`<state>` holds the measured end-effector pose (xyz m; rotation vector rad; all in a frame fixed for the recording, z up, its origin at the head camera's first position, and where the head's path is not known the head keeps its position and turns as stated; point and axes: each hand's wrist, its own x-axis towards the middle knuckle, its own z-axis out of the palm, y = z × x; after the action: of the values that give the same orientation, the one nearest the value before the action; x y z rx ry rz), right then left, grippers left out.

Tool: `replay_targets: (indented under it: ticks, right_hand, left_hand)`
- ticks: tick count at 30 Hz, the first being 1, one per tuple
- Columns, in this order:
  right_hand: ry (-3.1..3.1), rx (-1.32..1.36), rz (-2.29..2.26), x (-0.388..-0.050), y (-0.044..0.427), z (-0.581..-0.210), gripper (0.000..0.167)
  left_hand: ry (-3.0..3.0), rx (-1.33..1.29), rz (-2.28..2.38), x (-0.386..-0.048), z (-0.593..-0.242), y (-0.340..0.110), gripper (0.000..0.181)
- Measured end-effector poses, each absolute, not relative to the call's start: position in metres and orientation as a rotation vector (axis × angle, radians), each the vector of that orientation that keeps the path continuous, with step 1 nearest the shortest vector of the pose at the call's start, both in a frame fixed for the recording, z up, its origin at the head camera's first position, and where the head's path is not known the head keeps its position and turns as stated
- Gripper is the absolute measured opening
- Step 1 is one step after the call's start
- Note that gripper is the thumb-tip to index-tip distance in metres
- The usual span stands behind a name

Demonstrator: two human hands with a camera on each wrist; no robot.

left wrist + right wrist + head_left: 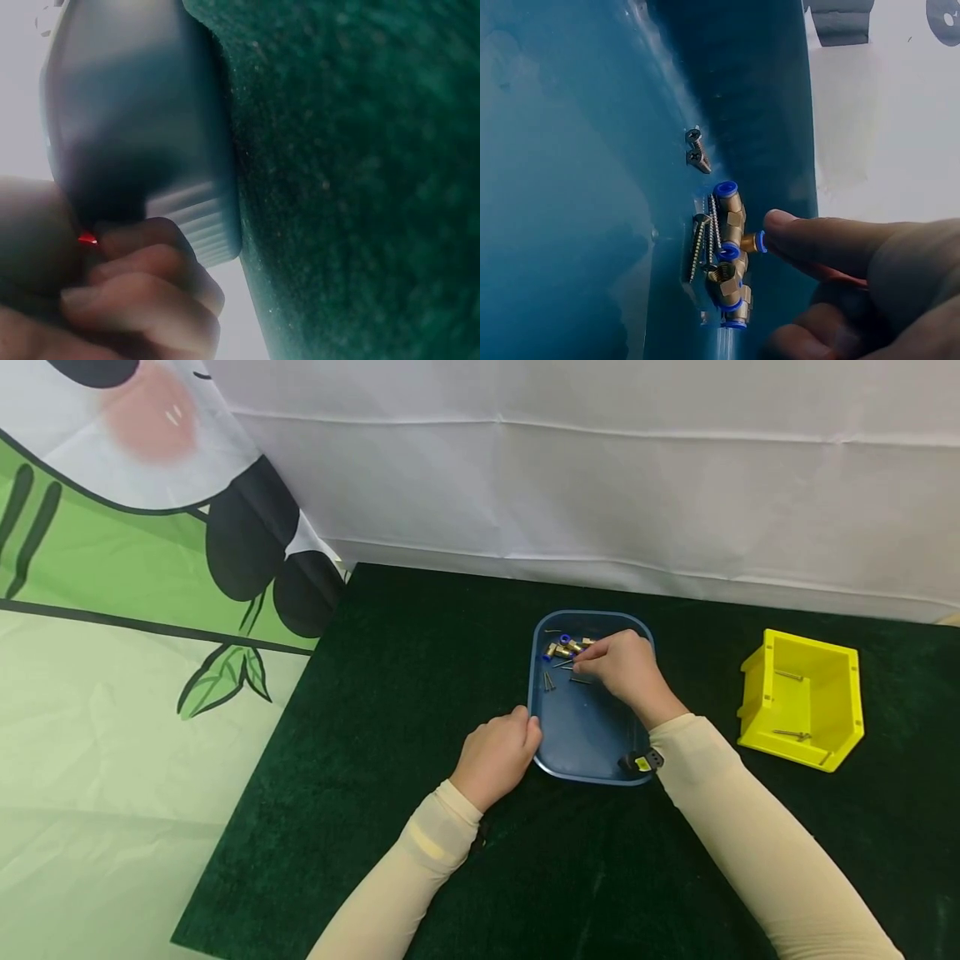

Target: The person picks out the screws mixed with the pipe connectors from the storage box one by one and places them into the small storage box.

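Note:
My left hand (498,756) grips the near-left rim of a blue plastic tray (592,735); the left wrist view shows its fingers curled at the tray's end. My right hand (622,670) reaches into the tray with its fingertips close together beside brass push-fit fittings (731,225) with blue collars. In the right wrist view a fingertip meets or overlaps the blue collar of one fitting; whether anything is pinched cannot be made out. Several screws (697,247) lie alongside the fittings, and two more screws (697,152) sit a little apart.
Right of the tray stands a yellow open-front bin (843,697) with screws (791,734) inside. Dark green cloth (420,635) covers the table. A white curtain (600,485) hangs along the back edge, and a printed cloth (135,710) hangs at the left.

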<state>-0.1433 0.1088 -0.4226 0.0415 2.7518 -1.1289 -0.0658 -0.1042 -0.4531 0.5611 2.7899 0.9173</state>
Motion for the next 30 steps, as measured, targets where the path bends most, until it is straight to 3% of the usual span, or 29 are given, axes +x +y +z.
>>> replay_targets:
  ticks: [10, 30]
  right_hand:
    - [2.781, -0.091, -0.852, -0.153, 0.098, -0.434, 0.010]
    - [2.792, -0.020, -0.964, -0.139, 0.089, -0.430, 0.012]
  left_hand:
    - [2.819, 0.573, 0.899, -0.066, -0.453, -0.104, 0.032]
    - [2.814, 0.610, 0.880, -0.060, -0.458, -0.118, 0.032]
